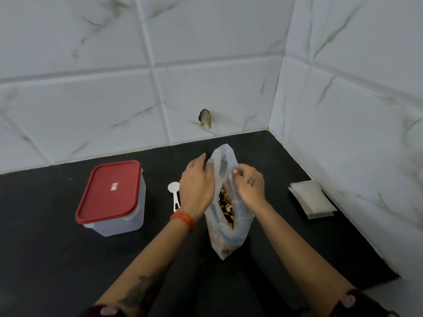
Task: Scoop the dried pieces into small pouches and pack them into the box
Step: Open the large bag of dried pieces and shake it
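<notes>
Since the box [111, 199] at the left of the dark surface [45, 259] has its red lid [108, 191] pressed on, nothing appears to be packed yet; its translucent walls show no pouch inside, as far as I can tell. Just right of it lies the white scoop [174, 195], bowl toward the wall, flat on the surface and in nobody's grip, so scooping looks not yet begun.

Next comes the left hand [196, 183], marked by an orange band [182, 219] at the wrist. Its fingers are curled against the left edge of the plastic bag [225, 225]; whether they pinch the film or only push it I cannot tell for sure, though a pinch seems likelier. The bag stands upright in the middle of the surface, its mouth drawn wide, and the dried pieces [225, 205] show as a brown and tan heap inside it. The right hand [248, 185] grips the opposite edge, fingers folded over the film, so the two hands are apart with the bag's mouth between them.

Farther right, near the corner of the tiled wall [343, 133], the pouches [312, 199] lie flat in a small stack, well apart from the bag, and look unfilled.

By my reading the work is at its opening step: the bag is being spread open. Still ahead are taking up the scoop, filling each pouch, lifting the lid and packing the box.
</notes>
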{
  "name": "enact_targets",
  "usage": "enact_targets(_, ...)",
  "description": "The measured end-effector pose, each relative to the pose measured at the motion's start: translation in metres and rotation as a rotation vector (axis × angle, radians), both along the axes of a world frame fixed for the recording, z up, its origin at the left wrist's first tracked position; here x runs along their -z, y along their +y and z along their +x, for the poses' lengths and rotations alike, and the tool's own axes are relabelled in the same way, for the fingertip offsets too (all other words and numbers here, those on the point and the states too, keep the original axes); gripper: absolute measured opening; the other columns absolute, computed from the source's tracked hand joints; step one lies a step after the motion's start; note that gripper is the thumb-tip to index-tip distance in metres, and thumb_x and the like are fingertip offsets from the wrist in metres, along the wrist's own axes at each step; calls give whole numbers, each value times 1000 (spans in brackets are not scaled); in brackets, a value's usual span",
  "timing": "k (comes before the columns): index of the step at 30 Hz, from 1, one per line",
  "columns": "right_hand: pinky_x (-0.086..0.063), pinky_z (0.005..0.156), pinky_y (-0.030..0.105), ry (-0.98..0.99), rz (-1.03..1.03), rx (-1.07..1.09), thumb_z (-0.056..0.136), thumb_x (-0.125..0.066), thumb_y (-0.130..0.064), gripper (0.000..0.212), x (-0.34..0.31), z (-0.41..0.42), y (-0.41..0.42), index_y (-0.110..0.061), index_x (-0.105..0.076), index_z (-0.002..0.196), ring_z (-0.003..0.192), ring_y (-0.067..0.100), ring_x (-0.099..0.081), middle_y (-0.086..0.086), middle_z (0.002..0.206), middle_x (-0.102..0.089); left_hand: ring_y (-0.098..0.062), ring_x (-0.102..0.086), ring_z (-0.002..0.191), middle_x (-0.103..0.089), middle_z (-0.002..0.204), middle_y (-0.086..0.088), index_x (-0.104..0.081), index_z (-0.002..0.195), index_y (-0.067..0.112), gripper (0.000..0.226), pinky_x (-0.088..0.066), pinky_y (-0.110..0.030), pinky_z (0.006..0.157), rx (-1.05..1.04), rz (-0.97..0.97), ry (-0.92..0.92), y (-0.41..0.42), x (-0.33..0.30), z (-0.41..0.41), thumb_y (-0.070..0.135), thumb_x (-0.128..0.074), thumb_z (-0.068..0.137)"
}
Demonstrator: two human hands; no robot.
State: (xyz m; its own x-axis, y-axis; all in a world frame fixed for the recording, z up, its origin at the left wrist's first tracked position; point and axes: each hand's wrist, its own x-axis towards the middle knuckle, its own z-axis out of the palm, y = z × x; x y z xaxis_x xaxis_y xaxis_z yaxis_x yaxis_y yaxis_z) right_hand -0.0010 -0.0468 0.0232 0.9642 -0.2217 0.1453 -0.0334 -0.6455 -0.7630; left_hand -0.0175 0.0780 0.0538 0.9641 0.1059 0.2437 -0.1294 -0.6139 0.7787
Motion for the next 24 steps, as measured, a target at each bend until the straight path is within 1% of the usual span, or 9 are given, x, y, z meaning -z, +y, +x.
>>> enact_targets(2, -35, 57, 25, 9, 53, -30, 96, -41, -12, 26, -2, 2, 2, -5, -58, 77, 65, 13, -48, -1, 67, -49, -22, -40, 132, -43, 144, -7, -35, 143, 13, 49, -32, -33, 107, 76, 156, 26, -4, 4, 21, 34, -39, 99)
enact_targets(4, -39, 62, 25, 42, 136, -44, 97, -40, -13, 21, -6, 6, 3, -7, -58, 89, 71, 11, -50, -4, 74, -50, -21, -52, 119, -56, 130, -7, -46, 136, 11, 41, -40, -28, 95, 85, 177, 16, -3, 7, 41, 28, -43, 99)
enact_targets(7, -48, 70, 25, 200, 437, -11, 96, -41, -14, 15, -10, 10, -3, -23, -49, 105, 84, 9, -54, -7, 92, -53, -16, -57, 79, -63, 83, -5, -67, 93, 10, 22, -41, -20, 67, 76, 35, 117, 0, 11, 61, 20, -47, 96)
enact_targets(9, -49, 72, 30, 260, 391, -9, 97, -40, -19, 12, -8, 11, -6, -24, -49, 103, 85, 14, -57, -1, 96, -57, -25, -59, 77, -61, 76, -12, -62, 73, 7, 21, -49, -30, 70, 38, -230, 340, 4, 13, 75, 18, -53, 89)
enact_targets(11, -46, 74, 31, 117, 10, -4, 100, -37, -27, 18, -5, 10, -5, -21, -51, 110, 92, 19, -59, 3, 102, -61, -33, -65, 92, -66, 89, -19, -67, 81, 1, 18, -52, -42, 85, -2, -504, 536, 6, 13, 80, 17, -58, 81)
enact_targets(13, -44, 80, 30, -156, -269, -2, 99, -42, -31, 32, -4, 9, -1, -18, -48, 127, 105, 22, -53, 7, 120, -54, -31, -64, 94, -65, 91, -17, -67, 94, -1, 22, -51, -40, 83, 31, -656, 641, 7, 12, 82, 15, -57, 83)
enact_targets(15, -44, 83, 29, -257, -382, -69, 98, -43, -33, 40, -6, 14, 3, -15, -46, 134, 109, 22, -49, 9, 127, -48, -27, -63, 88, -66, 87, -13, -67, 99, 1, 22, -51, -37, 77, 68, -744, 743, 8, 12, 84, 15, -55, 85)
enact_targets(21, -47, 88, 24, -52, -125, -179, 98, -47, -19, 27, -3, 44, -2, -14, -62, 121, 104, 17, -60, 4, 114, -65, -22, -63, 86, -64, 101, -13, -64, 113, 1, 29, -53, -37, 80, 145, -955, 846, 20, 28, 88, 16, -57, 88)
enact_targets(24, -41, 86, 20, -41, -117, -201, 97, -48, -24, 28, -3, 47, -5, -17, -61, 122, 107, 16, -57, 3, 117, -62, -22, -63, 84, -66, 98, -13, -66, 104, 6, 20, -53, -38, 82, 165, -984, 837, 24, 31, 91, 18, -58, 90)
